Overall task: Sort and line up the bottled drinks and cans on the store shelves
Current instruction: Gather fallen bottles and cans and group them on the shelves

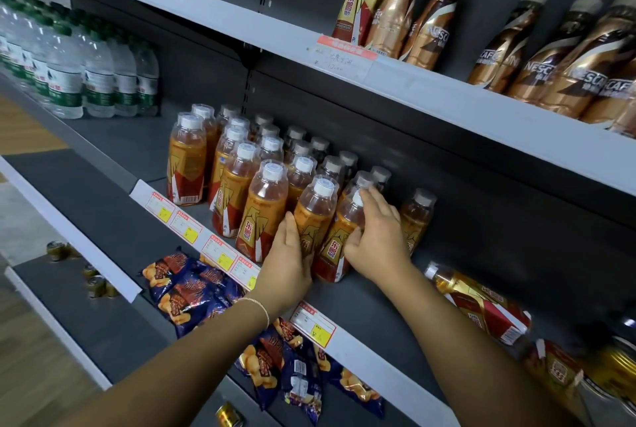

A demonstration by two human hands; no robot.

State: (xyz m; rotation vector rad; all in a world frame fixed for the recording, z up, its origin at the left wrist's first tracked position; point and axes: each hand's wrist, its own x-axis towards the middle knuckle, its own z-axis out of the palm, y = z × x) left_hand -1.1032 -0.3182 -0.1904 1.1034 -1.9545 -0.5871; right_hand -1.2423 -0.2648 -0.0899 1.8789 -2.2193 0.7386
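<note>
Gripped two front-row orange bottles (318, 220) on the middle shelf (378, 309), left hand (287, 261) and right hand (373, 237) each wrapped round one, risking toppling packed neighbours if shoved crookedly.

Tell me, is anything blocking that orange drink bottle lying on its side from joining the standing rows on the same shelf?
Nothing visible does. The lying bottle rests on the shelf, right of the right hand. Bare shelf separates it from the standing orange bottles; the lone bottle stands further back. Both hands are on front-row bottles; the left hand is further away.
</note>
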